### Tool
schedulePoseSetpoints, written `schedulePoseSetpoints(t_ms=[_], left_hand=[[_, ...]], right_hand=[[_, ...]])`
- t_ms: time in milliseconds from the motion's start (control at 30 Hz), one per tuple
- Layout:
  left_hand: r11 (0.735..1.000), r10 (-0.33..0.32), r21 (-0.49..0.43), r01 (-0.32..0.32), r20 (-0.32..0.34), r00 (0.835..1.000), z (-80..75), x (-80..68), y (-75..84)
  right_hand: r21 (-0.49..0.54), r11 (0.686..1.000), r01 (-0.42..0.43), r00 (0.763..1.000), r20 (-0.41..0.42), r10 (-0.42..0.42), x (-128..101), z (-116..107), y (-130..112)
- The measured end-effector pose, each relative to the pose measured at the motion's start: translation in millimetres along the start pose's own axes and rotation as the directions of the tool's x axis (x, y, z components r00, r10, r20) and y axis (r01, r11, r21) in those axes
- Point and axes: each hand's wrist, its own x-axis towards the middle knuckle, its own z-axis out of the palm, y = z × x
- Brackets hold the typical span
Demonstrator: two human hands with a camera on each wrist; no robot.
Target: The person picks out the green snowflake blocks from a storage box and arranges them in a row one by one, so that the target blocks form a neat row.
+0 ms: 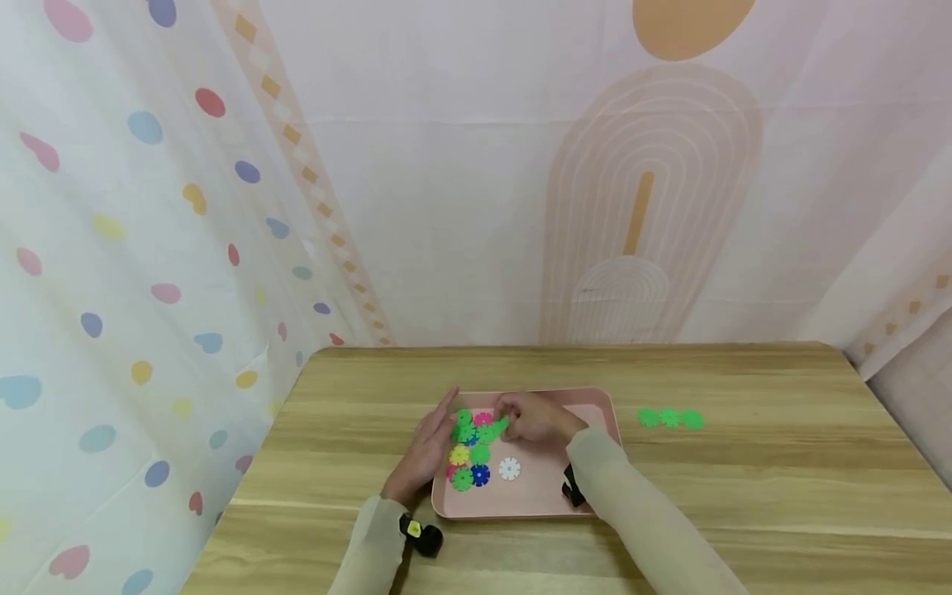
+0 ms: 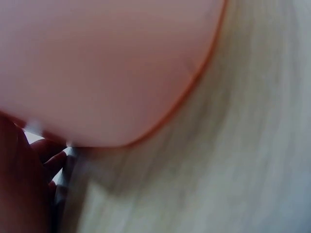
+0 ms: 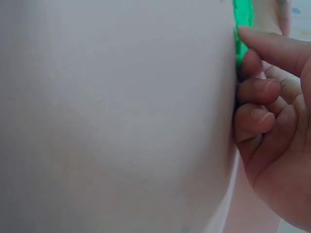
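A pink tray point(image 1: 546, 496) holds several notched plastic snowflake discs, most of them bunched at its left side. Over the tray, my right hand point(image 1: 531, 416) pinches a green snowflake disc point(image 1: 502, 426) between thumb and index finger; that green disc point(image 3: 244, 19) also shows at the top of the right wrist view. My left hand point(image 1: 426, 454) lies along the tray's left edge, fingers extended, beside the bunched discs. In the left wrist view its fingers point(image 2: 51, 154) are dark and partly hidden near the tray rim. A white disc point(image 1: 509, 468) lies apart, right of the bunch.
Three green discs point(image 1: 670, 418) sit in a row on the wooden table point(image 1: 773, 463), right of the tray. A patterned curtain point(image 1: 461, 207) hangs behind the table and along its left side.
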Motion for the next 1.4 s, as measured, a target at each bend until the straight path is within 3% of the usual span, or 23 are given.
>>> schedulePoseSetpoints(t_ms=[400, 867, 1200, 1400], left_hand=[[1.0, -0.02, -0.021, 0.02, 0.004, 1.0, -1.6, -1.1, 2.9], [1.0, -0.01, 0.0, 0.01, 0.001, 1.0, -1.0, 0.6, 1.0], [0.998, -0.054, -0.028, 0.054, 0.011, 0.998, -0.3, 0.9, -0.7], [0.997, -0.061, -0.041, 0.062, 0.023, 0.998, -0.7, 0.8, -0.7]], right_hand=[[0.031, 0.999, 0.033, 0.999, 0.002, -0.033, -2, 0, 0], [-0.027, 0.992, 0.125, 0.991, 0.039, -0.124, -2, -1, 0], [-0.042, 0.992, 0.117, 0.992, 0.061, -0.114, -8, -2, -3], [0.024, 0.994, 0.102, 0.992, 0.065, -0.104, -15, -4, -6]])
